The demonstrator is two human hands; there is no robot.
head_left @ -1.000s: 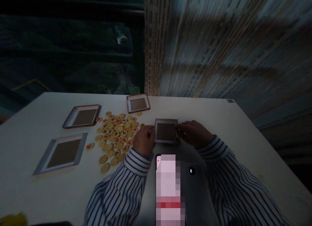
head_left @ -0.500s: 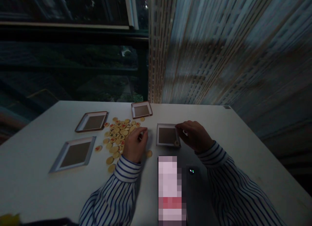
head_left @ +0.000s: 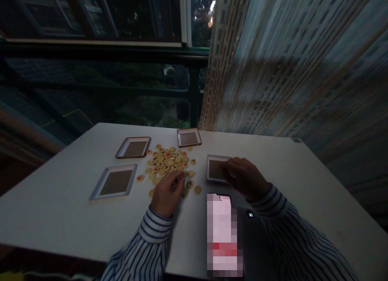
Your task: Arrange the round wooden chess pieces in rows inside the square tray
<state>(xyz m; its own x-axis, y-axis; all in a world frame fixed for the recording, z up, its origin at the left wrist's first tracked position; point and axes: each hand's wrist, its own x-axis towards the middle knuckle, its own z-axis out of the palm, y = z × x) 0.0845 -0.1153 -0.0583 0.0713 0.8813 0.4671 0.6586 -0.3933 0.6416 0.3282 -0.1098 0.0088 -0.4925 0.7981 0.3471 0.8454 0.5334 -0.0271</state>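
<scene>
Round wooden Chinese chess pieces (head_left: 169,161), marked in red or black, lie in a loose pile mid-table. At the pile's near edge my left hand (head_left: 166,194) is closed, thumb and fingers together; I cannot make out what is in them. My right hand (head_left: 247,178) hovers at a shallow square box lid (head_left: 207,169), covering its right part. Its fingers are curled together, and anything in them is hidden. Several single pieces lie just right of my left hand, one of them a plain piece (head_left: 197,189).
Two reddish-rimmed trays, a left one (head_left: 133,156) and a back one (head_left: 189,146), and a pale tray (head_left: 97,190) surround the pile. A lit phone (head_left: 223,198) lies on the white table (head_left: 60,200), beside a dark object with small lights (head_left: 250,214). A curtain (head_left: 230,62) hangs behind.
My head view has turned left, so the scene has shifted right. My left hand has drawn toward me from the pile, uncovering pieces. My right hand now covers more of the lid.
</scene>
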